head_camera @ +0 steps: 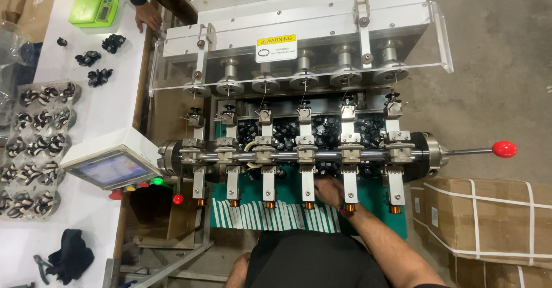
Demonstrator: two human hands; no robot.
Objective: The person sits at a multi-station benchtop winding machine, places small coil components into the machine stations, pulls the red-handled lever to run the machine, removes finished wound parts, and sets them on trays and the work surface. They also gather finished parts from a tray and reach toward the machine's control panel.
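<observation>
A grey floor lies under a big winding machine (299, 144) with six metal arms in a row. My right hand (329, 191) reaches in under the long bar, just in front of the heap of small black parts (322, 130) behind the arms (I cannot tell if my fingers grip anything). My left hand (237, 273) hangs low by my body, well apart from the machine, fingers loose. Left of the machine sit a small screen box (109, 167) and a white desk (109, 110). Another person's hand (148, 16) rests on the desk's far end.
</observation>
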